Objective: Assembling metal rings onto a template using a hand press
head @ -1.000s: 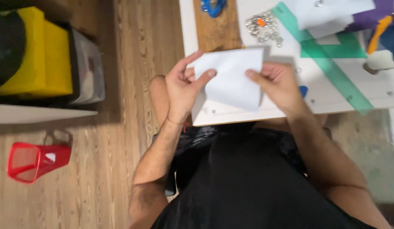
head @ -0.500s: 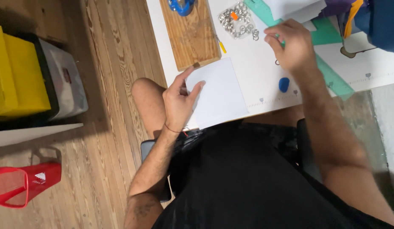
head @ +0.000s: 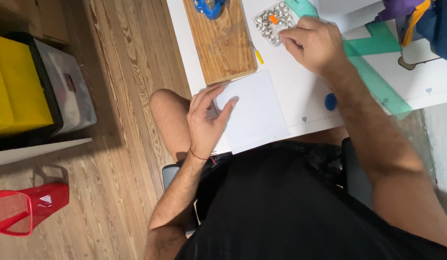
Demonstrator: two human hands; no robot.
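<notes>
A white paper sheet [head: 256, 113] lies flat at the near edge of the white table [head: 300, 91]. My left hand [head: 205, 120] grips its left edge, thumb on top of the paper. My right hand [head: 314, 44] is farther back, its curled fingertips touching a clear bag of small metal eyelets [head: 270, 20]; whether it has one pinched is hidden. A wooden board [head: 222, 43] with a blue tool [head: 209, 6] on it lies just behind the sheet.
A teal ruler [head: 377, 79] and a blue round knob [head: 331, 101] lie under my right forearm. A small yellow stick [head: 257, 55] lies beside the board. On the wooden floor to the left stand a yellow bin [head: 16, 91], a grey box [head: 72, 91] and a red basket [head: 21, 212].
A second ago both hands held the sheet up. It now lies on the table under my left hand, and my right hand has let go and moved back to the eyelets.
</notes>
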